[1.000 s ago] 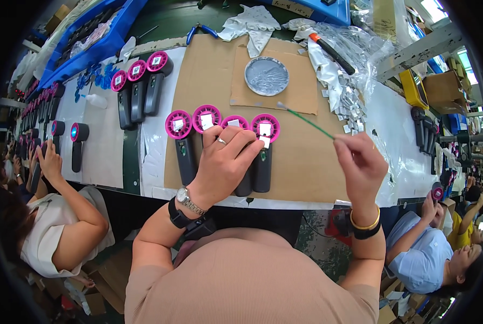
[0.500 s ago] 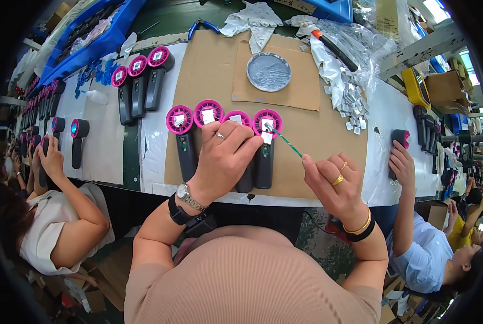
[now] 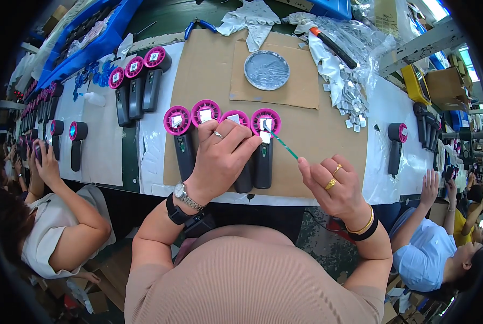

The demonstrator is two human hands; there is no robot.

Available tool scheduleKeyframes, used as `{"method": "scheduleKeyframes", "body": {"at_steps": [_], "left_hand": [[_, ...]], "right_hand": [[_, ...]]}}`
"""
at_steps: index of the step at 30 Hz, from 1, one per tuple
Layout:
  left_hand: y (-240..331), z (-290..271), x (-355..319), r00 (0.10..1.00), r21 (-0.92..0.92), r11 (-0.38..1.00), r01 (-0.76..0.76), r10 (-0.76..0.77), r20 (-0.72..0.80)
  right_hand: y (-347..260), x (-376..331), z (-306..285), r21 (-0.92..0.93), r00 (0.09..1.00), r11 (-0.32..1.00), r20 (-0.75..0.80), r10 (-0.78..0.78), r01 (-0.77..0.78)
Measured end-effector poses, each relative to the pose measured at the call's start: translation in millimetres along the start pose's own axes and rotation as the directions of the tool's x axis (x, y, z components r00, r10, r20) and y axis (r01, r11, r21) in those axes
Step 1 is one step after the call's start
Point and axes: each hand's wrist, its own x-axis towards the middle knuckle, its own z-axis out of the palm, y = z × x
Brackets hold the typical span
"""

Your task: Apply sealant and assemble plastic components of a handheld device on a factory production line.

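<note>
The right hand [image 3: 336, 183] pinches a thin green stick [image 3: 286, 147] between thumb and fingertip. The stick's tip meets a white square [image 3: 265, 123] on the magenta head of the rightmost handheld fan [image 3: 262, 168]. The left hand [image 3: 222, 148] has thumb and forefinger drawn together at the edge of a small white piece [image 3: 265, 137], just below that square; I cannot tell whether they pinch it or only touch it.

This fan stands last in a row of four on brown cardboard [image 3: 312, 170]. The left hand lies across the two middle ones, hiding much of their handles. A small green patch shows on the rightmost handle; any lettering there is too small to read.

Beyond the row, a round dish [image 3: 267, 70] of grey paste sits on a smaller cardboard sheet [image 3: 301, 98]. Right of it are scattered pale squares [image 3: 354, 105] and an orange-and-black tool [image 3: 333, 48]. Farther left, three more fans [image 3: 136, 89] carry white squares with dark marks, unreadable. A carton [image 3: 387, 21] at upper right bears blurred marks.
</note>
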Motion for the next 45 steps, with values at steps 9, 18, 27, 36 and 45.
{"method": "scheduleKeyframes", "body": {"at_steps": [9, 18, 27, 36, 45], "left_hand": [[-1.9, 0.6, 3.9, 1.000, -0.013, 1.000, 0.003, -0.003, -0.020], [-0.3, 1.6, 9.4, 0.997, -0.027, 0.999, 0.024, -0.026, -0.077], [-2.8, 0.6, 8.0, 0.998, -0.031, 0.999, 0.020, -0.022, -0.066], [-14.6, -20.9, 8.6, 0.975, -0.047, 0.976, 0.214, -0.216, -0.052], [-29.0, -20.4, 8.7, 0.984, -0.035, 0.985, 0.170, -0.168, 0.061]], "right_hand": [[-0.5, -10.0, -8.9, 0.094, 0.988, 0.990, -0.107, 0.115, -0.105], [0.8, -12.7, -9.0, 0.103, 0.997, 0.993, -0.030, 0.069, -0.066], [-1.7, -19.2, -10.7, 0.194, 0.955, 0.954, -0.146, 0.260, -0.230], [27.8, -8.3, 8.0, 0.741, 0.397, 0.193, 0.107, 0.912, -0.643], [77.8, 33.0, 42.8, 0.646, 0.420, 0.256, 0.110, 0.901, -0.720]]}}
